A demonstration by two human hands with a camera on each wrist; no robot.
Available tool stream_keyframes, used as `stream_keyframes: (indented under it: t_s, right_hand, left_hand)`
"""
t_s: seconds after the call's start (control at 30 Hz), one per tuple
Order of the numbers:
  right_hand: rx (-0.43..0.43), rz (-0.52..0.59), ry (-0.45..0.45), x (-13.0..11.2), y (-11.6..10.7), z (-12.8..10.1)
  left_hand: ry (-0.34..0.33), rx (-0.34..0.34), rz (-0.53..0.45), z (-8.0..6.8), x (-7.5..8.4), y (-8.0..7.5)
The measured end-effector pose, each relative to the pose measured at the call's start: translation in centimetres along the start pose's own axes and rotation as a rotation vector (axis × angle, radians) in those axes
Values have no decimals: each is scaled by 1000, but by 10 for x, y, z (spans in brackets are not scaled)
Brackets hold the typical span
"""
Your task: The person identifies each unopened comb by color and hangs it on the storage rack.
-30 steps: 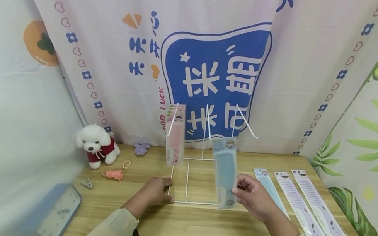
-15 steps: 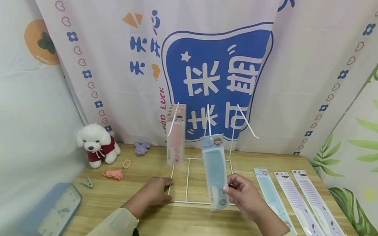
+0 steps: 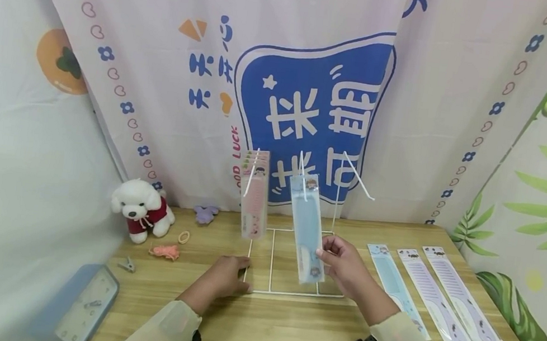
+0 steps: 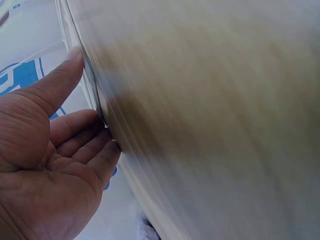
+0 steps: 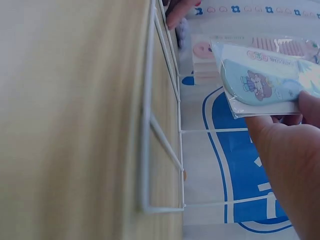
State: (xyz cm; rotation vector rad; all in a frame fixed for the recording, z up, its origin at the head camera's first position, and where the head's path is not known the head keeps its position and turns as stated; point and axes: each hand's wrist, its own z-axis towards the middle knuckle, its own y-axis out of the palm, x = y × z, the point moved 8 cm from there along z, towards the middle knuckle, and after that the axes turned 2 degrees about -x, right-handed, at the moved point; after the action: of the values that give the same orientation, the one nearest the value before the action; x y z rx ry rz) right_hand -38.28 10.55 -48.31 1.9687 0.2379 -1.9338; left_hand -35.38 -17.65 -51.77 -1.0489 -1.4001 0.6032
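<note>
A white wire rack (image 3: 285,293) stands on the wooden table (image 3: 285,335), with several pink packaged combs (image 3: 253,202) hanging on its left peg. My right hand (image 3: 339,262) pinches the lower end of a blue packaged comb (image 3: 304,227), whose top sits at the middle peg (image 3: 301,176). The right wrist view shows the blue packaged comb (image 5: 265,82) between my fingers, beside the wire rack base (image 5: 160,130). My left hand (image 3: 228,277) rests flat on the table against the rack's front left corner, fingers straight (image 4: 75,150).
Three more packaged combs (image 3: 434,293) lie flat at the right. A white plush dog (image 3: 139,211), a purple clip (image 3: 204,213), a hair tie (image 3: 183,237), a pink clip (image 3: 165,251), a small peg (image 3: 127,266) and a blue clock (image 3: 80,306) sit at the left.
My right hand has carried the blue packaged comb up and to the left, from low in front of the rack to the middle peg. The left hand has stayed put.
</note>
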Motion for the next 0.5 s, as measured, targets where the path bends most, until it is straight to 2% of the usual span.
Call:
stream_keyframes:
  t_s: [0.27, 0.5]
  right_hand:
    - [112, -14, 48, -5, -1, 49]
    - [152, 5, 73, -3, -1, 68]
  left_hand:
    - [-4, 2, 4, -2, -1, -4]
    - [-1, -1, -11, -3, -1, -2]
